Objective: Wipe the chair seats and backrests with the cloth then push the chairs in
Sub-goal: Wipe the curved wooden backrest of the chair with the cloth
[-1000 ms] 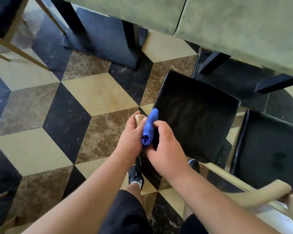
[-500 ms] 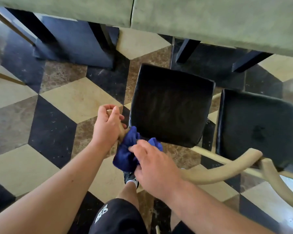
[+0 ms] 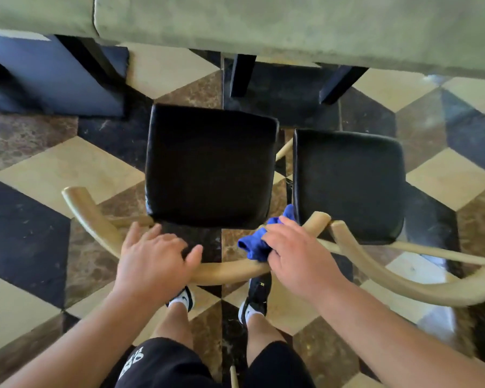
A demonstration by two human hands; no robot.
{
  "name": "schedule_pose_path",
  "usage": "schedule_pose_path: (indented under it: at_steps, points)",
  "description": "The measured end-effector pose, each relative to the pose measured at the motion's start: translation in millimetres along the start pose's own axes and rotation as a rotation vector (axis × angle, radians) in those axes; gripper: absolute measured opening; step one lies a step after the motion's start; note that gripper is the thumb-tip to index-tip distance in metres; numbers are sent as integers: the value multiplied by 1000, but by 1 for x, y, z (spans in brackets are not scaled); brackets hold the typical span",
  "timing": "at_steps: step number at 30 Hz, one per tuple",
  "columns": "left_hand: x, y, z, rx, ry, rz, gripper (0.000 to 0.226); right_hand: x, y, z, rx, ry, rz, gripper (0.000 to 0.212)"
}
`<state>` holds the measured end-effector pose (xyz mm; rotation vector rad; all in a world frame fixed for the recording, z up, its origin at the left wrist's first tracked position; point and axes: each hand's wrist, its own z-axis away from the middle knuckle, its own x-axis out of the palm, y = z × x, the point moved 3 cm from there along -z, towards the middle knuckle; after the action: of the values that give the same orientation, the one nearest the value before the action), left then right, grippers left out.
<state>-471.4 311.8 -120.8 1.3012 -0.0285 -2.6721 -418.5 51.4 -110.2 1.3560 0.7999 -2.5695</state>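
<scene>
Directly below me stands a chair with a black padded seat (image 3: 210, 166) and a curved pale wooden backrest rail (image 3: 230, 271). My left hand (image 3: 154, 261) rests on the left part of that rail, fingers spread over it. My right hand (image 3: 297, 259) presses a bunched blue cloth (image 3: 256, 245) against the right part of the rail. A second chair of the same kind, with its black seat (image 3: 349, 186) and wooden rail (image 3: 403, 284), stands close to the right.
A long table with a greenish top (image 3: 291, 26) runs across the far side, on dark legs (image 3: 241, 77). The floor is patterned in cream, brown and black tiles (image 3: 67, 169). My legs and black shoes (image 3: 256, 298) stand behind the chair.
My view has swung right and centred over the chair. My right hand slid the cloth from the rail's left end to its right part. My left hand shifted along the rail toward its middle.
</scene>
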Motion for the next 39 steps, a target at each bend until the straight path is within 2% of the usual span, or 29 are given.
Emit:
schedule_pose_path:
  at_steps: [2,3,6,10,13,17,20,22,24,27,30,33,35,36,38,39]
  points:
    - [15,49,11,145,-67,-17,102,-4,-1,0,7,34,-6,14]
    - [20,70,11,191,-84,-14,100,-7,-2,2,13,43,-1,15]
    - [28,102,-2,253,-211,-28,79,-16,2,17,-9,51,45,15]
    - [30,104,-14,268,-189,-15,50,-43,38,38,83,160,44,15]
    - [33,103,-13,269,-185,37,42,-56,54,30,218,184,100,16]
    - [32,97,-12,305,-179,48,43,-64,64,11,319,213,81,13]
    - [30,84,-11,313,-182,42,41,-58,57,13,267,224,23,7]
    - [26,73,-14,323,-179,22,38,-47,40,21,179,222,58,28]
    - [19,64,-20,327,-176,1,31,-33,18,28,65,202,84,39]
    - [15,55,-25,328,-148,-40,15,-14,-22,28,-100,126,40,43]
    - [21,54,-28,312,-151,-59,26,-15,-48,9,-84,65,-47,33]
    - [26,55,-33,283,-227,-24,19,-27,-43,-24,150,-193,25,20]
    - [27,56,-35,300,-261,11,23,-31,-34,-60,349,-391,234,9]
    - [27,57,-35,309,-268,32,30,-30,-33,-79,410,-513,364,13]
    - [26,57,-34,325,-257,45,33,-17,-30,-103,402,-740,524,15]
    - [26,56,-33,329,-249,43,32,-8,-27,-112,375,-809,522,14]
